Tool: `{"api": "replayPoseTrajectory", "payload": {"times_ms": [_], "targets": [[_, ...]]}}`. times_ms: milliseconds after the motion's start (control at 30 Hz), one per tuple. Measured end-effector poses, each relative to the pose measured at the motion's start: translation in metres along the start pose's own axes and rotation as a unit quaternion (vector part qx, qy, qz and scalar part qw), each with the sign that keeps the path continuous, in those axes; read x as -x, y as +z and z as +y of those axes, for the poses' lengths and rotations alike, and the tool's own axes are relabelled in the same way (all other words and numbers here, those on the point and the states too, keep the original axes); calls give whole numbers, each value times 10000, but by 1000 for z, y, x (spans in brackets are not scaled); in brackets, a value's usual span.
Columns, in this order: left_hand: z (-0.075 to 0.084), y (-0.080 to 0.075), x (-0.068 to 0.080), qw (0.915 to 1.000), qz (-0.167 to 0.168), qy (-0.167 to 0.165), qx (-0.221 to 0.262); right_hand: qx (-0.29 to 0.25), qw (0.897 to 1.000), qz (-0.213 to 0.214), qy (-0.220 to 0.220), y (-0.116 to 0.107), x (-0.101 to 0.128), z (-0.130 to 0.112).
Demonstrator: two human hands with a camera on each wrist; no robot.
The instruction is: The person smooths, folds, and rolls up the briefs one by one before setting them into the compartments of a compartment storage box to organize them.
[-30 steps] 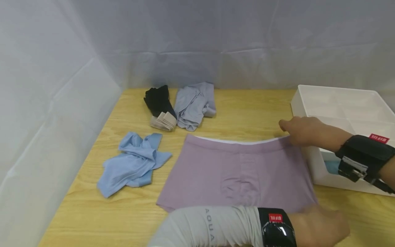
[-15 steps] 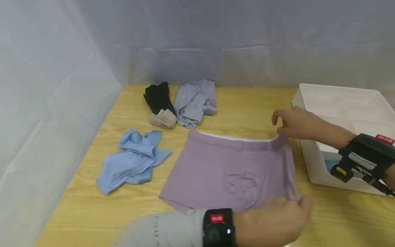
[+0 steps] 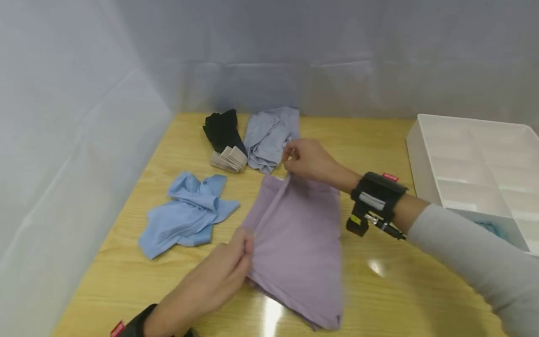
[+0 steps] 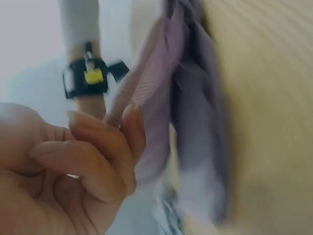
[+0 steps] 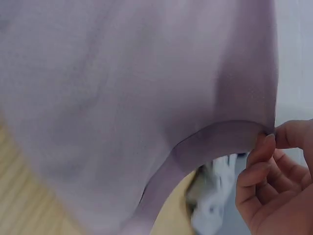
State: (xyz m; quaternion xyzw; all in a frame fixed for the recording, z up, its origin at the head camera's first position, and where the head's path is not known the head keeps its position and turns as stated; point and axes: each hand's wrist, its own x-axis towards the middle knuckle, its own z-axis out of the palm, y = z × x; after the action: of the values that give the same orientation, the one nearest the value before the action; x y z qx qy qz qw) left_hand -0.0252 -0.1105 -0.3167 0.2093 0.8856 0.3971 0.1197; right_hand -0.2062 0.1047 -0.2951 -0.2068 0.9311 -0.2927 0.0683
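Note:
A pair of mauve boxer briefs (image 3: 301, 243) lies folded in half lengthwise on the wooden table (image 3: 421, 290). My left hand (image 3: 240, 260) pinches its hem edge at the near left. My right hand (image 3: 303, 159) pinches the waistband corner at the far end. In the left wrist view my left hand (image 4: 105, 147) holds a fold of the mauve cloth (image 4: 195, 132). In the right wrist view my right hand (image 5: 269, 171) pinches the curved waistband of the briefs (image 5: 127, 98).
A crumpled light blue garment (image 3: 185, 215) lies at the left. A black and beige folded piece (image 3: 225, 140) and a grey-blue garment (image 3: 269, 138) sit at the back. A white divided box (image 3: 480, 173) stands at the right, with something blue (image 3: 490, 228) in a near compartment.
Both hands carried the right side of the mauve briefs over to the left, folding them in half. The right hand moved from beside the box to mid-table.

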Motion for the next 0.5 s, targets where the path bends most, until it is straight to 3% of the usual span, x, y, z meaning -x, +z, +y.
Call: {"api": "replayPoseTrajectory", "payload": {"times_ms": [100,167,300,500], "targets": [[-23,-7,6,9985,-68,-521,142,9,9999,114,-37,26,-16,-8],[-35,-7,9,9975,-104,-690,130,97,9997,178,-108,40,-22,-11],[-49,-2,12,9970,50,-712,-315,-92,9998,181,-41,55,-26,-12],[-50,2,11,9938,198,-760,-786,-1236,9921,-91,206,58,-18,0]]}}
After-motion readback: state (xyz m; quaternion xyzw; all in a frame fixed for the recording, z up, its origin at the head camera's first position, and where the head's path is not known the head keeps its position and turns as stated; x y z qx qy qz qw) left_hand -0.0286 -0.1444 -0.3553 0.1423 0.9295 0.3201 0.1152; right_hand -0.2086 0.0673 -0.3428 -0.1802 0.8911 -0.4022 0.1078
